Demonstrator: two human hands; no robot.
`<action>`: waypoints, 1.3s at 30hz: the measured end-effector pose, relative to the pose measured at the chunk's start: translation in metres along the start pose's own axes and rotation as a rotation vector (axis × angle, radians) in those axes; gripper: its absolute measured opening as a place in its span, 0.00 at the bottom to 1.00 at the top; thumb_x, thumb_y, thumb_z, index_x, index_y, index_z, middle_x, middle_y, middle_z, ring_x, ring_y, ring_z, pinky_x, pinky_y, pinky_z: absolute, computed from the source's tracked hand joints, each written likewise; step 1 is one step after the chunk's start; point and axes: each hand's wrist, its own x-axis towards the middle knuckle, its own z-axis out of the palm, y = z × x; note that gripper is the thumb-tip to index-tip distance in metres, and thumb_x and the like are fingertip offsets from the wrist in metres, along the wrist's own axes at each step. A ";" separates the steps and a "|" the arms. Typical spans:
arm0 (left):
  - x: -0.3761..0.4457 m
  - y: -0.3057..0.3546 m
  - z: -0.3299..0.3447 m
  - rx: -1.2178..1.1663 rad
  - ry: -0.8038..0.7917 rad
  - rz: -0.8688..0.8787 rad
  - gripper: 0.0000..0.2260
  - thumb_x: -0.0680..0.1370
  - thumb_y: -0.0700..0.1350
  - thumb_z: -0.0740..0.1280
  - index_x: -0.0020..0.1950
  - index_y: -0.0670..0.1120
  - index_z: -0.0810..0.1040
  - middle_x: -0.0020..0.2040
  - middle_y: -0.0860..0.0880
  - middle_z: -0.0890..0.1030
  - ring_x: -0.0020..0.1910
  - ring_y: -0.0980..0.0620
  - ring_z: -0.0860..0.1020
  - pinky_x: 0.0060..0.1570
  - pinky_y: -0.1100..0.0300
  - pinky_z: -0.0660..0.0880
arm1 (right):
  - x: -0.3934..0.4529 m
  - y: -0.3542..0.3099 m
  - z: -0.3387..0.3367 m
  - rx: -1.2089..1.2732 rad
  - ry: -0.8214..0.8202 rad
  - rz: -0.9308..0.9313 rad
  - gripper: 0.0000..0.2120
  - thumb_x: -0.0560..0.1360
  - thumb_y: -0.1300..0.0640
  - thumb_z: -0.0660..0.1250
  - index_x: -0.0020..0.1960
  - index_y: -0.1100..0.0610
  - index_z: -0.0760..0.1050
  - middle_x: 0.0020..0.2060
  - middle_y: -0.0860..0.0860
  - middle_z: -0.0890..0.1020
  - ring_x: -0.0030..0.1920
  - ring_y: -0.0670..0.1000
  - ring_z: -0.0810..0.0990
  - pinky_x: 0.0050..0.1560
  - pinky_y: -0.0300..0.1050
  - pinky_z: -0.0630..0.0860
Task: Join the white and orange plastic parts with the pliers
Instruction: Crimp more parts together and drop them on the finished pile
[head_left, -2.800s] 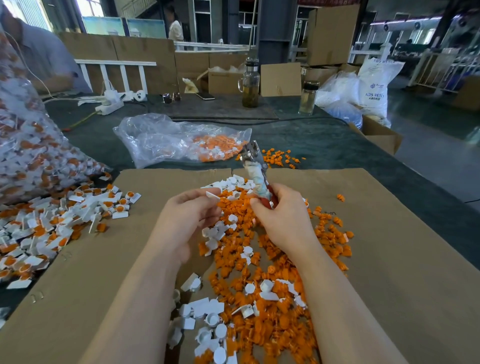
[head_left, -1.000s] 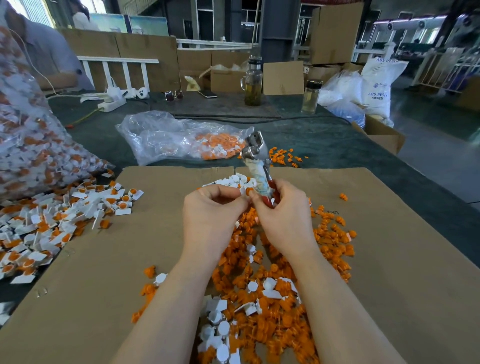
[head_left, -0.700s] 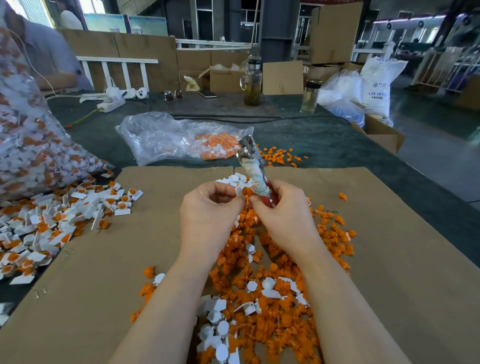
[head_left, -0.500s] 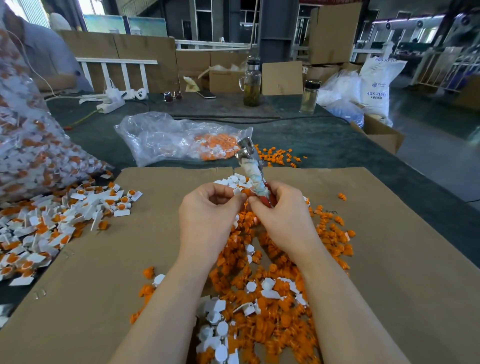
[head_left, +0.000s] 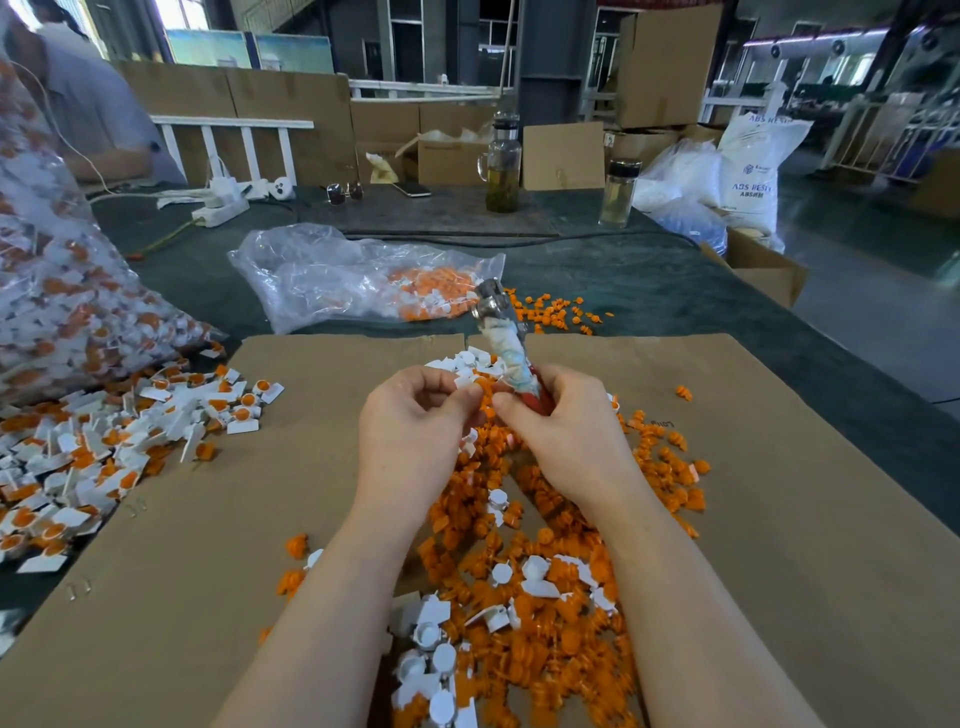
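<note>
At nine o'clock, a clear bag of finished pieces (head_left: 62, 312) bulges at your table's edge, and joined white-and-orange pieces (head_left: 130, 436) spill beside it onto the brown cardboard sheet (head_left: 779, 519). Toward eleven o'clock lies a half-empty plastic bag (head_left: 353, 280) with more orange and white bits inside. At centre, your left hand (head_left: 415, 436) curls its thumb and fingertips around a small white part (head_left: 465, 383), pinching it just beside your right hand. Your right hand (head_left: 571, 436) wraps around the red handles of the pliers (head_left: 506, 340), whose cloth-wrapped shaft and metal head tilt up toward twelve o'clock; its thumb and forefinger meet the left fingertips, and what they pinch there cannot be made out. Beneath both wrists, from centre to six o'clock, the loose orange parts (head_left: 545, 613) lie heaped on the cardboard with loose white parts (head_left: 436, 654) mixed in. Stray orange bits (head_left: 561, 312) dot the green table (head_left: 675, 291) at one o'clock
</note>
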 end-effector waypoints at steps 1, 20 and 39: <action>0.000 0.001 -0.001 -0.095 -0.018 -0.032 0.05 0.75 0.40 0.73 0.41 0.45 0.80 0.31 0.51 0.83 0.33 0.55 0.84 0.34 0.63 0.78 | 0.000 0.000 -0.001 0.023 -0.009 0.007 0.05 0.76 0.54 0.69 0.50 0.53 0.80 0.37 0.46 0.81 0.40 0.50 0.82 0.44 0.58 0.81; 0.004 0.004 -0.012 -0.390 -0.050 -0.054 0.05 0.78 0.35 0.68 0.42 0.42 0.79 0.35 0.48 0.82 0.33 0.56 0.82 0.42 0.61 0.81 | -0.001 0.003 -0.022 -0.041 -0.437 0.105 0.07 0.74 0.56 0.71 0.48 0.46 0.75 0.46 0.47 0.82 0.45 0.41 0.80 0.48 0.38 0.76; 0.008 0.001 -0.017 -0.423 -0.063 -0.041 0.05 0.78 0.36 0.67 0.43 0.43 0.80 0.36 0.49 0.83 0.34 0.55 0.81 0.41 0.62 0.81 | -0.005 -0.005 -0.018 -0.132 -0.465 0.081 0.11 0.74 0.63 0.66 0.41 0.48 0.78 0.35 0.41 0.79 0.37 0.41 0.77 0.44 0.45 0.75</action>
